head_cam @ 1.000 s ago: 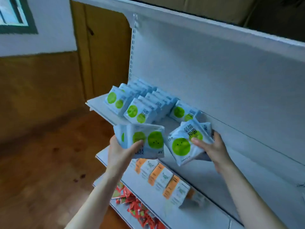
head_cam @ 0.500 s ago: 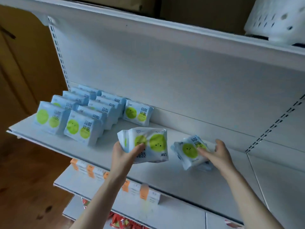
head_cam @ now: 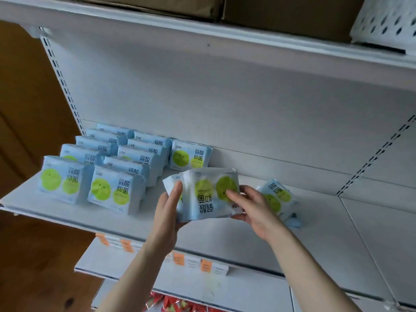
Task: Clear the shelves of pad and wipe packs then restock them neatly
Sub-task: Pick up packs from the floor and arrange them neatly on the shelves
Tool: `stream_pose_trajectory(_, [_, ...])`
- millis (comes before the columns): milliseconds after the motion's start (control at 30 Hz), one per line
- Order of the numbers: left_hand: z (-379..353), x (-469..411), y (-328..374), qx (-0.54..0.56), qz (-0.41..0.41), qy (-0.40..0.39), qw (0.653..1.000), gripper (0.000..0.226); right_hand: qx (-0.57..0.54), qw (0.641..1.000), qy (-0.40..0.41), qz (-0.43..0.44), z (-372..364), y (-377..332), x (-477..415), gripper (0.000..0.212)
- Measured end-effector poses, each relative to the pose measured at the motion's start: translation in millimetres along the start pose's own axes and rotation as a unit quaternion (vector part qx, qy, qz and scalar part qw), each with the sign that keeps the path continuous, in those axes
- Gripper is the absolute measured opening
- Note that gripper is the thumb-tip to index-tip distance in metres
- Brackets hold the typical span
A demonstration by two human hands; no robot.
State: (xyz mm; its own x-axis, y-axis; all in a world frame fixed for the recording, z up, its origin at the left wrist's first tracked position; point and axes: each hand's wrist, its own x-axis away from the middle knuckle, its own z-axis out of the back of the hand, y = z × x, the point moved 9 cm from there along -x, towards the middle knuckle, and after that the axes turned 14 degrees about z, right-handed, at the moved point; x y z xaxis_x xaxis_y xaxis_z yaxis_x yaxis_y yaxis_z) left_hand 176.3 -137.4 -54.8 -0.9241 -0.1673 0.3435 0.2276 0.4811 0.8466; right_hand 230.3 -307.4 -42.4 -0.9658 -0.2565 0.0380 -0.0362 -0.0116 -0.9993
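Ten blue-and-green packs (head_cam: 116, 191) stood upright on the shelf (head_cam: 67, 212): five in the left row, four in the middle row, one alone at the back; one more pack (head_cam: 278, 197) lay tilted at the right; two hands (head_cam: 167, 212) held a small bunch of packs (head_cam: 208, 194), number unclear; two cardboard boxes (head_cam: 281, 12) and one white perforated basket (head_cam: 385, 19) sat above.

- The left hand (head_cam: 167, 212) is raised in front of the body, fingers pointing up, thumb to the front, wrapped around the left edge of a pack (head_cam: 208, 194).
- The right hand (head_cam: 254, 208) reaches in from the right, fingers spread and laid on the front and right edge of the same pack.
- Both forearms are bare and rise from the bottom of the view, converging toward the hands.
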Motion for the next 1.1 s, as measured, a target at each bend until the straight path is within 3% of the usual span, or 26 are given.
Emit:
stream_pose_trajectory(233, [-7, -4, 2, -0.068, 0.048, -0.084, 0.993, 0.048, -0.001, 0.999, -0.036, -0.024, -2, -5, -5, 0.005])
stream_pose_trajectory(333, [-5, -9, -1, -0.066, 0.042, -0.049, 0.996, 0.059, -0.027, 0.999, -0.013, -0.013, -3, -8, -9, 0.005])
stream_pose_trajectory(500, [4, -18, -3, 0.06, -0.002, 0.017, 0.998, 0.046, -0.095, 0.989, 0.11, -0.022, 9, 4, -2, 0.03])
stream_pose_trajectory(600, [-2, -18, -3, 0.107, -0.016, 0.014, 0.994, 0.034, -0.062, 0.995, 0.022, -0.071, -20, 16, 14, 0.049])
stream_pose_trajectory(667, [-8, -18, -4, 0.113, -0.015, 0.002, 0.993, 0.035, -0.063, 0.995, -0.034, -0.073, -39, 17, 19, 0.046])
stream_pose_trajectory(833, [3, -25, -25, 0.164, 0.071, 0.042, 0.983, 0.044, -0.087, 0.993, -0.049, -0.057, -41, 8, 12, 0.01])
stream_pose_trajectory(967, [26, -23, -32, 0.139, 0.077, 0.104, 0.982, 0.025, -0.025, 1.0, -0.01, 0.009, -12, -17, -13, 0.012])
stream_pose_trajectory(1100, [40, -9, -36, 0.093, 0.092, 0.106, 0.986, 0.017, 0.099, 0.99, 0.025, 0.101, 7, -49, -59, 0.021])
